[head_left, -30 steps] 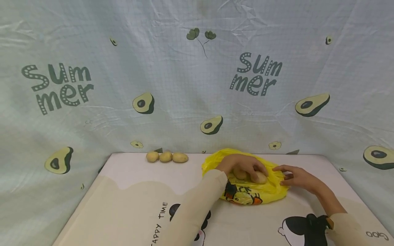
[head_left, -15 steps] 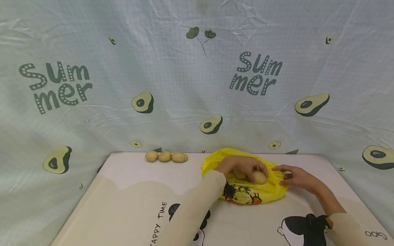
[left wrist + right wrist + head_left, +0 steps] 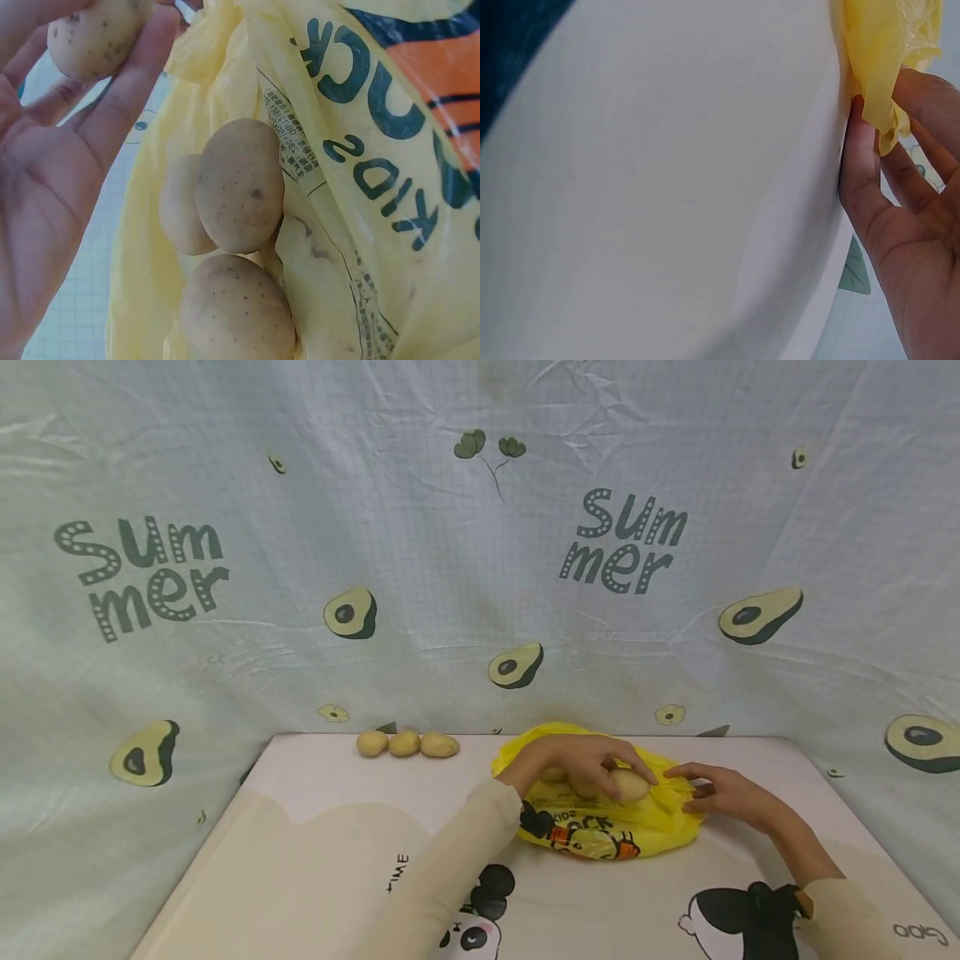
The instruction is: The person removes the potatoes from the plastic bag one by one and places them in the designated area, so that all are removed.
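Observation:
A yellow plastic bag with printed lettering lies on the table with its mouth towards the left. My left hand is over the bag and holds a potato between thumb and fingers. The left wrist view shows that potato at the fingertips, partly cut off by the frame. Below it, several speckled potatoes rest on the bag's yellow film. At the bag's right end, my right hand pinches the gathered plastic between thumb and fingers.
Three potatoes stand in a row along the table's back edge, left of the bag. The table has a pale cover with cartoon prints. Behind it hangs a curtain printed with avocados.
My left hand and forearm have shifted a little to the left, and the held potato is slightly higher and more exposed. My right hand stays at the bag's end.

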The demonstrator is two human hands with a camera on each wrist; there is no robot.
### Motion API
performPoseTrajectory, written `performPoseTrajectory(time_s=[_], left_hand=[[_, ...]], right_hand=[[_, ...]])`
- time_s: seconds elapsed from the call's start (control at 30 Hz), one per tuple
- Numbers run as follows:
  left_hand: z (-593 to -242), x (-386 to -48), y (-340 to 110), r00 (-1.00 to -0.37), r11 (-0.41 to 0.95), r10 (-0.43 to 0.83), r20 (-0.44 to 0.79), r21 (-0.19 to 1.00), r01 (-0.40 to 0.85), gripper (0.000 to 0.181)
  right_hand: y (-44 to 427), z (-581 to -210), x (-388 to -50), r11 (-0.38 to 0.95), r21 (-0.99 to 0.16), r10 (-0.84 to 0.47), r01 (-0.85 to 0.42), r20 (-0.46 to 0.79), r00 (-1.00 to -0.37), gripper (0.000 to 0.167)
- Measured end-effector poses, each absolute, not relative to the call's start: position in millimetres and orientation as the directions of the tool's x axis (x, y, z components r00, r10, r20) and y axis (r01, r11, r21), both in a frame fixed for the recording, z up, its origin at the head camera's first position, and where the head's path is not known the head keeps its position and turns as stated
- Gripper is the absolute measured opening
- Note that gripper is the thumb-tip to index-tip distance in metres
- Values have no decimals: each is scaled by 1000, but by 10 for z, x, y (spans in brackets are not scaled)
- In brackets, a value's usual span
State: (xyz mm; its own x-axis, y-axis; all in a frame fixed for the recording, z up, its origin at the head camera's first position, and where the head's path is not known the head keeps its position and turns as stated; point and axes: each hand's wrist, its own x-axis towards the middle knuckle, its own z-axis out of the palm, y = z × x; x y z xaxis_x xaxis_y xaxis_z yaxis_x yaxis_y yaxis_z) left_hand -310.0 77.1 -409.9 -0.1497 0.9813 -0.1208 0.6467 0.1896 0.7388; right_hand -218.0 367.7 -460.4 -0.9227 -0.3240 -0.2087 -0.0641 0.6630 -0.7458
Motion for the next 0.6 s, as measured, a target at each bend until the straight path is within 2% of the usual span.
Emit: performPoseTrajectory(time_s=[0.1, 0.17, 0.3, 0.37, 0.6], left_hand=[[-4078, -3062, 727, -166, 196, 979, -118, 764, 615, 52], [-4083, -3029, 691, -170, 189, 979, -113, 822, 537, 49], [-4100, -2969, 612, -140, 126, 987, -79, 920, 371, 41], [-4099, -2952, 582, -120, 100, 991, -63, 935, 341, 39], [-4058, -2951, 527, -80, 31, 997, 18, 823, 567, 30]], right_hand=[[3688, -4599, -2174, 661, -749, -319, -55, -214, -923, 57], [3691, -4610, -2173, 657, -753, -315, -47, -217, -924, 57], [3698, -4621, -2180, 654, -755, -310, -41, -218, -925, 57], [3704, -4621, -2181, 657, -753, -307, -38, -221, -926, 57], [3711, -4628, -2178, 666, -746, -296, -29, -228, -928, 59]])
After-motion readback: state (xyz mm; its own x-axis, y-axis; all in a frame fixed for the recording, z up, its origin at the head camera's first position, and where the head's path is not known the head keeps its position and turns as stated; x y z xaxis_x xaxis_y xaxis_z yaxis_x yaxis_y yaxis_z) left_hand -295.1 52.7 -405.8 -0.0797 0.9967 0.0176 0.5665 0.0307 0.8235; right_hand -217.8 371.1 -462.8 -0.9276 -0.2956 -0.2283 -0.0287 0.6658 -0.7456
